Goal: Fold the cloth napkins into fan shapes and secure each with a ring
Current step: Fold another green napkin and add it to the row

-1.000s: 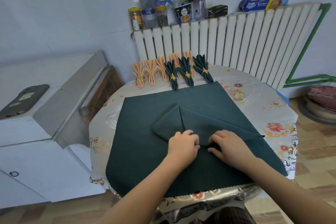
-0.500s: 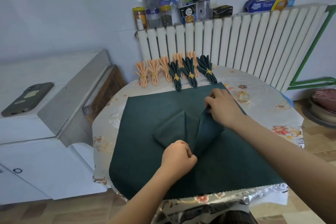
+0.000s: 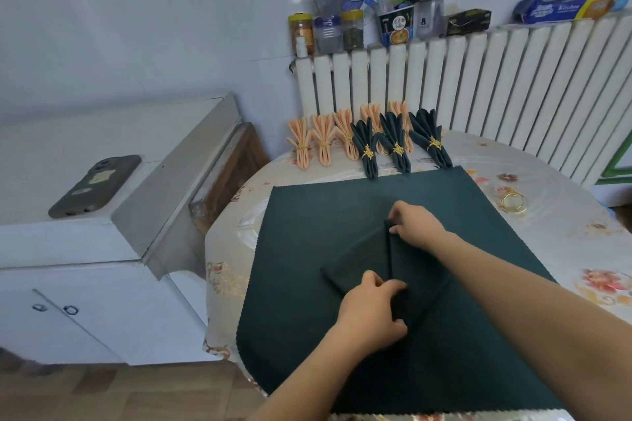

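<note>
A dark green napkin [image 3: 362, 260] lies folded into a kite-like shape on a larger dark green cloth [image 3: 307, 222] spread over the round table. My left hand [image 3: 371, 313] pinches the napkin's near corner. My right hand [image 3: 415, 224] pinches the far tip, where the folded edges meet along a centre crease. A loose gold ring [image 3: 513, 203] rests on the table to the right. At the table's far edge stand several finished fans: peach ones [image 3: 323, 140] and three dark green ones [image 3: 396, 143], each held by a gold ring.
The table [image 3: 564, 249] has a floral plastic cover. Behind it is a white radiator [image 3: 478, 89] with jars, cups and boxes on top. A white cabinet [image 3: 85, 249] at the left holds a phone [image 3: 95, 184].
My right hand left the near corner, lifted the right flap over toward the centre, and now presses its tip at the far point. My left hand stayed pinching the near corner.
</note>
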`<state>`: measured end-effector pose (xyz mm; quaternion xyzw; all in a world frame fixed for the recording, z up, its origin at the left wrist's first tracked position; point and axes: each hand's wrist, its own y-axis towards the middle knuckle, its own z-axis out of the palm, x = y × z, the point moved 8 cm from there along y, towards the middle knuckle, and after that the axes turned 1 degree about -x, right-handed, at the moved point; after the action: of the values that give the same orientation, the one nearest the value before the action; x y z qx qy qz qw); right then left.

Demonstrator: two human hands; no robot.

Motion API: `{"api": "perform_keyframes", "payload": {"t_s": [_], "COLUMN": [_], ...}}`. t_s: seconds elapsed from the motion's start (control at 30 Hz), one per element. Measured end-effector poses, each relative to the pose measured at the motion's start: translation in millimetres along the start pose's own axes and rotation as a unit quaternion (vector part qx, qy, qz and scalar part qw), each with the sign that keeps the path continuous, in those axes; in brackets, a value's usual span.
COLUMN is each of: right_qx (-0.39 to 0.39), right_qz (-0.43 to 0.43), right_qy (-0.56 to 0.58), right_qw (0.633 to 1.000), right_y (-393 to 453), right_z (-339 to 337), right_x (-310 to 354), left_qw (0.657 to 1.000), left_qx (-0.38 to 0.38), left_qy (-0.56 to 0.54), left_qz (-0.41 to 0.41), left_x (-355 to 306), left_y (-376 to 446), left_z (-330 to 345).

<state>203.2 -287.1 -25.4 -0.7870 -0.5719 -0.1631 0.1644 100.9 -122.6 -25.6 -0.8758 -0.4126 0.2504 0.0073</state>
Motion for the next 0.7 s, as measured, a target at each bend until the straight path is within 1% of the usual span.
{"api": "perform_keyframes", "payload": {"t_s": [0.13,0.2,0.27,0.3,0.37,0.43,0.47,0.53,0.57,0.6,0.67,0.7], "right_qx": [-0.065,-0.101,-0.117,-0.125,-0.176,-0.242,-0.249,-0.204,-0.172,-0.14,-0.087,-0.077], "right_qz": [0.018,0.015,0.014,0.015,0.002,-0.044,-0.068,-0.094,-0.101,-0.11,-0.143,-0.162], "right_qy": [0.035,-0.004,-0.053,-0.058,-0.036,0.027,0.072,0.149,0.165,0.162,0.115,0.085], "right_qw": [0.997,0.995,0.992,0.99,0.984,0.969,0.964,0.963,0.966,0.971,0.979,0.98], "right_y": [2.7,1.0,-2.4,-6.3,-23.1,-54.4,-73.9,-116.8,-137.9,-157.0,-178.9,-184.5], "right_z": [12.8,11.6,8.5,5.8,-7.3,-22.3,-24.9,-15.3,-6.6,3.4,24.7,32.6], "right_x": [-17.2,-18.7,-19.3,-19.6,-15.2,-1.8,5.2,16.5,21.8,26.9,36.0,38.9], "left_qw": [0.999,1.0,1.0,1.0,0.999,0.998,0.997,0.995,0.995,0.996,0.994,0.992], "left_qx": [0.014,0.006,-0.001,0.0,0.007,0.019,0.028,0.043,0.047,0.051,0.065,0.078], "left_qy": [0.024,0.017,0.003,-0.006,-0.025,-0.052,-0.072,-0.091,-0.077,-0.062,-0.068,-0.077], "left_qz": [0.02,0.025,0.024,0.022,0.018,0.013,0.011,0.019,0.031,0.045,0.058,0.056], "left_x": [-2.4,-4.0,-4.6,-2.8,3.2,9.0,10.8,10.8,9.4,7.8,11.2,12.4], "left_y": [5.1,7.8,11.4,13.7,18.1,22.6,24.5,28.0,30.3,32.3,36.6,37.6], "left_z": [2.7,-0.6,-4.5,-5.5,-5.8,-6.2,-7.1,-8.8,-10.7,-12.2,-15.6,-16.0]}}
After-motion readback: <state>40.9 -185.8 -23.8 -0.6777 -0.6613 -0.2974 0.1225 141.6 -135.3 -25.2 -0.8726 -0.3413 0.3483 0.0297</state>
